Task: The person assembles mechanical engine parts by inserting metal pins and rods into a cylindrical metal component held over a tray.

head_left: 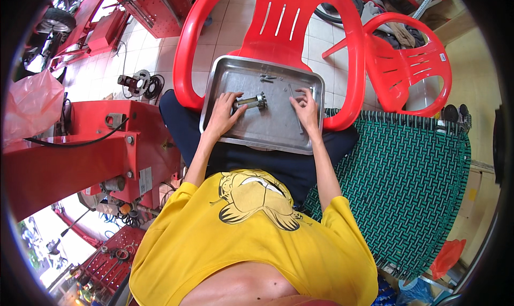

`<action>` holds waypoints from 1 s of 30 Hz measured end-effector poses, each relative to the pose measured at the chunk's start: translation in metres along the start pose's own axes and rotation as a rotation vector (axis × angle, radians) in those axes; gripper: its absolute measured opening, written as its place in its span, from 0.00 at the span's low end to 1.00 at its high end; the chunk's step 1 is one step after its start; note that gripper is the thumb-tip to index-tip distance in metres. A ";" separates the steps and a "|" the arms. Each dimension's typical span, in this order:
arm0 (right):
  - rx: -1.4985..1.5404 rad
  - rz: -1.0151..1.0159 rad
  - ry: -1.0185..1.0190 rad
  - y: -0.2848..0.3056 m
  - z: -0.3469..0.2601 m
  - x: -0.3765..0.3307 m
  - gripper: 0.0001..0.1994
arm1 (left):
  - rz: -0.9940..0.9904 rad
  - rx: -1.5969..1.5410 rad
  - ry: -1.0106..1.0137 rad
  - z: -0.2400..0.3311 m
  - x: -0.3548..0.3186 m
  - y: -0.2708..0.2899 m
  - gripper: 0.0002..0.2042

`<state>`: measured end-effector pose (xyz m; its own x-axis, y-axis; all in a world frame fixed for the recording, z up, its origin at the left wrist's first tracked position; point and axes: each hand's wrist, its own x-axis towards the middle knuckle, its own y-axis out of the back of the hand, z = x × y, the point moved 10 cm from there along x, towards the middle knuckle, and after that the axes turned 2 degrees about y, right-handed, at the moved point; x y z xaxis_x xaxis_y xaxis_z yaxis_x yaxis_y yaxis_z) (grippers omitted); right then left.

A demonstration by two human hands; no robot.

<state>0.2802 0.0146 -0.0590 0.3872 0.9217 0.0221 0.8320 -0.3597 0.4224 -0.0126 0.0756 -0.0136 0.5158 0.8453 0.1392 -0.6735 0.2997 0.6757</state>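
Observation:
In front of me a shallow metal tray (pixel 267 133) rests across my lap and the seat of a red plastic chair. My left hand (pixel 222 114) is closed around the near end of a cylindrical metal part (pixel 249 103), which lies on its side with a toothed, flange-like end to the right. Toward the tray's right side, my right hand (pixel 305 111) has its fingertips on a thin metal rod (pixel 300 127) that lies lengthwise in the tray. Several small bolts (pixel 267 79) are near the tray's far wall, and tiny pieces lie beside them.
The red chair (pixel 281 24) stands beyond the tray, another red chair (pixel 407 65) to its right. A green woven seat (pixel 399 183) is at my right. Red machinery (pixel 80 150) with a black cable fills the left. A sprocket-like part (pixel 141 83) sits on the tiled floor.

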 end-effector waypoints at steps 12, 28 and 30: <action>-0.103 0.138 -0.037 0.007 0.019 -0.007 0.15 | 0.093 -0.015 -0.026 -0.003 -0.001 0.006 0.17; -0.231 0.203 0.104 0.008 -0.001 -0.011 0.15 | 0.077 -0.094 -0.006 0.001 0.001 0.009 0.13; -0.228 0.196 0.109 0.007 -0.003 -0.011 0.15 | 0.115 -0.113 0.000 0.002 0.001 0.013 0.13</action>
<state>0.2804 0.0030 -0.0536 0.4761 0.8526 0.2154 0.6303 -0.5016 0.5925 -0.0196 0.0794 -0.0032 0.4318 0.8769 0.2110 -0.7835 0.2488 0.5694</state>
